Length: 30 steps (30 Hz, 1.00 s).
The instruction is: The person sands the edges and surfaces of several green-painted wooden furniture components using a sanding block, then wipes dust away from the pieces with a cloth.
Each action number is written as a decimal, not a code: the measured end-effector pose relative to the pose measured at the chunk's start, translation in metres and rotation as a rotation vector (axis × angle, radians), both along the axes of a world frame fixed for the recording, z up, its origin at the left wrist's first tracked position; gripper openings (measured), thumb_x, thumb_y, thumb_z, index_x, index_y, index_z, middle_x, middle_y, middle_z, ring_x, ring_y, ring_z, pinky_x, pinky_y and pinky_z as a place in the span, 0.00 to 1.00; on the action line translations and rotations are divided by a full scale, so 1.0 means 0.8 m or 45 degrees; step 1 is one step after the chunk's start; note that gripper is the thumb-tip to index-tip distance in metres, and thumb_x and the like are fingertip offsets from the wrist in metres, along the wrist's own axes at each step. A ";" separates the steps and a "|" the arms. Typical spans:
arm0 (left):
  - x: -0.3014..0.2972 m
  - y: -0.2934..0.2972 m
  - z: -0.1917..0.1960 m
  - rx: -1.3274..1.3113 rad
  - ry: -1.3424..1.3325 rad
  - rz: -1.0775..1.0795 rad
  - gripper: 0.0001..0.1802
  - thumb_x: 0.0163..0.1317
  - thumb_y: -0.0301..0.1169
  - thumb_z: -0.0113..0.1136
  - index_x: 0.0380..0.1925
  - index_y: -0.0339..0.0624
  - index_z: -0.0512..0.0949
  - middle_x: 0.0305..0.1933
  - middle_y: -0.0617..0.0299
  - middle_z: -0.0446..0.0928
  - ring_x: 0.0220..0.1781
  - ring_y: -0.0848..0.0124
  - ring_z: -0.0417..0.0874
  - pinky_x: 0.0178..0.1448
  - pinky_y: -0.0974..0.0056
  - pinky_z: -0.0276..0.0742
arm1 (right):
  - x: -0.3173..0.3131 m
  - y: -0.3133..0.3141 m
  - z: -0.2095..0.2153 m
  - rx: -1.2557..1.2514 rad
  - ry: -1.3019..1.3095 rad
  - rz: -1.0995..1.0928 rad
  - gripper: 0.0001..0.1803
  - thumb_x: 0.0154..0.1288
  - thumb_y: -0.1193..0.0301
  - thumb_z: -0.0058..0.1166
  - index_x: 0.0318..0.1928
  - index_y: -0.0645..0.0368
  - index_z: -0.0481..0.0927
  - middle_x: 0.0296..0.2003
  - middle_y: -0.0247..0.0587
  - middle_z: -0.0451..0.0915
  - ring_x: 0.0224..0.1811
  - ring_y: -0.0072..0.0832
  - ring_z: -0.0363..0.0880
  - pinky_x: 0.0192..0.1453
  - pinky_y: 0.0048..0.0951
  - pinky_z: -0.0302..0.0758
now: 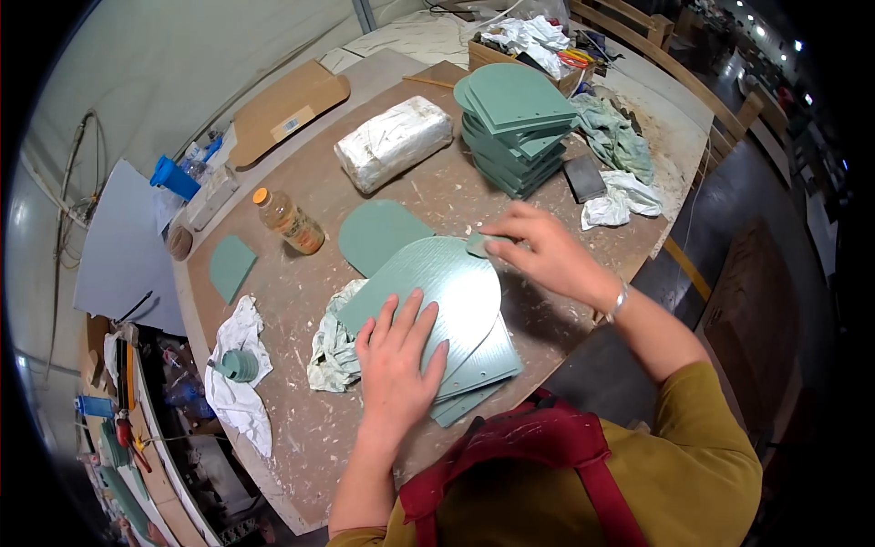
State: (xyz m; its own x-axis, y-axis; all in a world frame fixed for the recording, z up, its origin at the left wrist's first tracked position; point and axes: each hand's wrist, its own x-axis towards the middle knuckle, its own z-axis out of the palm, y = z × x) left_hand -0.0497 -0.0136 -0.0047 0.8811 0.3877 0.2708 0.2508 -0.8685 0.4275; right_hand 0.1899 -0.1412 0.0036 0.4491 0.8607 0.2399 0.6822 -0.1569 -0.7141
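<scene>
A pale green panel with one rounded end point(460, 296) lies slanted on top of a few more green panels point(483, 374) at the table's near side. My left hand point(398, 365) rests flat on it, fingers spread. At the panel's rounded far edge, my right hand point(538, 251) pinches a small green block point(481, 244) against the rim. Another round-ended green panel point(378, 232) lies just beyond. Beside my left hand is a crumpled, green-stained cloth point(337, 342), partly under the panel.
A tall stack of green panels point(515, 118) stands at the back right, near a dark block point(583, 179) and rags point(620, 199). A white wrapped bundle point(394, 141), an orange-capped bottle point(287, 221) and a white cloth point(239, 392) are farther left. The table edge point(629, 283) runs by my right arm.
</scene>
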 end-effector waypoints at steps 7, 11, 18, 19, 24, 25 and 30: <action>-0.002 0.003 0.002 0.063 0.006 -0.039 0.26 0.60 0.37 0.63 0.60 0.45 0.79 0.70 0.56 0.73 0.72 0.51 0.69 0.72 0.49 0.57 | -0.022 -0.010 0.017 0.116 -0.033 -0.084 0.16 0.69 0.64 0.56 0.49 0.63 0.83 0.39 0.48 0.76 0.44 0.45 0.77 0.50 0.40 0.74; 0.000 0.014 0.017 0.102 0.035 -0.147 0.23 0.62 0.34 0.63 0.58 0.46 0.80 0.66 0.57 0.76 0.68 0.53 0.72 0.67 0.51 0.62 | -0.015 0.009 -0.003 0.117 -0.089 -0.071 0.17 0.70 0.64 0.56 0.51 0.63 0.82 0.41 0.48 0.75 0.45 0.44 0.77 0.52 0.38 0.74; 0.020 0.053 0.018 0.315 0.024 -0.374 0.16 0.63 0.31 0.61 0.52 0.50 0.82 0.55 0.61 0.78 0.54 0.61 0.77 0.53 0.55 0.67 | -0.058 -0.073 0.012 -0.006 -0.002 -0.062 0.15 0.68 0.67 0.57 0.50 0.63 0.83 0.40 0.48 0.75 0.45 0.46 0.77 0.50 0.39 0.75; 0.021 0.054 0.018 0.276 0.083 -0.384 0.19 0.64 0.31 0.60 0.55 0.51 0.80 0.62 0.57 0.75 0.60 0.58 0.75 0.60 0.53 0.67 | -0.061 -0.082 0.012 0.002 0.068 -0.092 0.15 0.69 0.68 0.58 0.51 0.63 0.82 0.42 0.47 0.76 0.45 0.43 0.78 0.49 0.36 0.75; 0.021 0.040 0.008 0.320 0.128 -0.366 0.26 0.68 0.35 0.56 0.66 0.47 0.71 0.73 0.51 0.65 0.74 0.50 0.64 0.72 0.49 0.60 | -0.054 -0.097 -0.018 0.299 0.318 -0.230 0.19 0.70 0.66 0.59 0.56 0.61 0.80 0.46 0.42 0.78 0.47 0.31 0.78 0.50 0.30 0.75; 0.017 0.023 0.004 0.361 0.131 -0.291 0.27 0.68 0.37 0.56 0.66 0.46 0.71 0.73 0.51 0.65 0.73 0.50 0.65 0.71 0.48 0.60 | -0.053 -0.097 -0.022 0.299 0.357 -0.245 0.19 0.70 0.66 0.59 0.57 0.61 0.79 0.46 0.42 0.78 0.47 0.31 0.78 0.50 0.30 0.75; 0.024 0.000 0.042 0.152 0.334 -0.307 0.30 0.67 0.43 0.59 0.67 0.46 0.69 0.71 0.52 0.68 0.68 0.52 0.69 0.69 0.48 0.63 | -0.042 -0.071 -0.013 0.186 0.297 -0.219 0.18 0.70 0.64 0.59 0.53 0.63 0.81 0.41 0.43 0.77 0.45 0.30 0.78 0.49 0.29 0.74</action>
State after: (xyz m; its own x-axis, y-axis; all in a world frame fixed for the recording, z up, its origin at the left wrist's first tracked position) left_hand -0.0306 -0.0138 0.0286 0.9886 0.1400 0.0546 0.1206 -0.9559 0.2677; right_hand 0.1565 -0.1978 -0.0072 0.6422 0.7316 0.2288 0.4698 -0.1398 -0.8716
